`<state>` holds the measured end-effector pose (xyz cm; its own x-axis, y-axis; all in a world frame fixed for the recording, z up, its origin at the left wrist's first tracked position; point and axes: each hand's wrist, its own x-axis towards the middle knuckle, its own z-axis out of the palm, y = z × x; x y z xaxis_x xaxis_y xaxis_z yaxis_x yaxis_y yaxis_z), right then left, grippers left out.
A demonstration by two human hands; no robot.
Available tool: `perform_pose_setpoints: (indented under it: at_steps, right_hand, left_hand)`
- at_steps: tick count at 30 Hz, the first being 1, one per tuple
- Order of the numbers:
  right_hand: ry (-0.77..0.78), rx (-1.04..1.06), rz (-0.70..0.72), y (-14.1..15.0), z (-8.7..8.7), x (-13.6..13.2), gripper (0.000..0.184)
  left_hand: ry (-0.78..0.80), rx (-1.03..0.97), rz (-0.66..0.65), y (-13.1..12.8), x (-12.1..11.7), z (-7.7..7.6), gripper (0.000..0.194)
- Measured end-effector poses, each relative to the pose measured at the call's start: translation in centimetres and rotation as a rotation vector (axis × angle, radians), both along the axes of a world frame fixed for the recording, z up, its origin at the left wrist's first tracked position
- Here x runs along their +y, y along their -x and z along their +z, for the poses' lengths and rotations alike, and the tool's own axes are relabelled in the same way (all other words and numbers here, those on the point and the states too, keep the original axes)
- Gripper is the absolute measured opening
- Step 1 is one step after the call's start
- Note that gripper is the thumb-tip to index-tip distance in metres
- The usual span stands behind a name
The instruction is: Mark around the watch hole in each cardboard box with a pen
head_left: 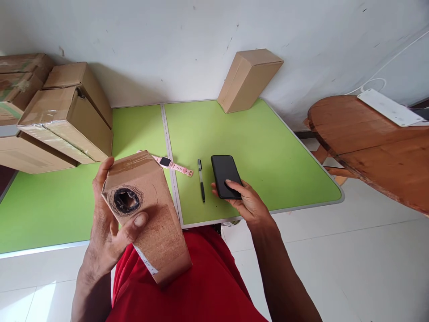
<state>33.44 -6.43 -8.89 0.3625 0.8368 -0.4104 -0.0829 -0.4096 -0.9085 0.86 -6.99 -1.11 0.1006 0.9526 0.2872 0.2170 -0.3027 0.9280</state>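
Currently held, L hand: 1 brown cardboard box, tilted, clamped betw. thumb on the face & fingers round its L side; black ring drawn about a ragged hole just above the thumb, tape across top end, white printed label at lower L edge, lower end over red clothing. Held, R hand: 1 blk phone, screen up & dark, pinched at its near end, thumb on glass, other fingers beneath; whether it touches the tabletop, can't tell. Betw. hands: 1 pen, clear/blk, lying lengthwise nr the phone; 1 pink watch, strap laid out, partly hidden behind the L-hand box. Beneath & beyond both hands: green table, pale metal edging. Beyond R hand: 1 plain carton, leaning agst wall. Beyond & L of L hand: several stacked cartons, some taped. Far R of R hand: brown wooden table w/ 1 white flat item on top.
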Motion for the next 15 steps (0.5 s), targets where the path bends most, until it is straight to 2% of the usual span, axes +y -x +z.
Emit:
perform_pose_setpoints:
  at_steps: [4, 6, 9, 10, 13, 15]
  right_hand:
    - [-0.157, 0.419, -0.039, 1.2, 2.8, -1.9, 0.040]
    - [-0.243, 0.561, -0.011, 2.1, 4.6, -2.6, 0.044]
    - [-0.359, 0.733, 0.150, 3.7, 7.4, -3.3, 0.036]
    - [-0.381, 0.807, 0.218, 4.4, 8.2, -3.4, 0.039]
    - [-0.348, 0.989, 0.421, 6.5, 9.9, -3.9, 0.063]
    - [-0.267, 1.038, 0.518, 8.0, 10.2, -4.3, 0.075]
  left_hand:
    - [-0.013, 0.018, -0.008, -0.1, 0.2, -0.1, 0.095]
    - [0.016, 0.037, 0.013, -0.1, 0.1, -0.3, 0.098]
    - [0.007, 0.043, 0.004, -0.1, 0.0, -0.5, 0.100]
    - [0.004, 0.045, -0.001, -0.1, 0.1, -0.5, 0.099]
    - [0.027, 0.041, 0.008, -0.3, 0.2, -0.3, 0.097]
    - [0.033, 0.025, 0.004, -0.6, 0.1, -0.1, 0.098]
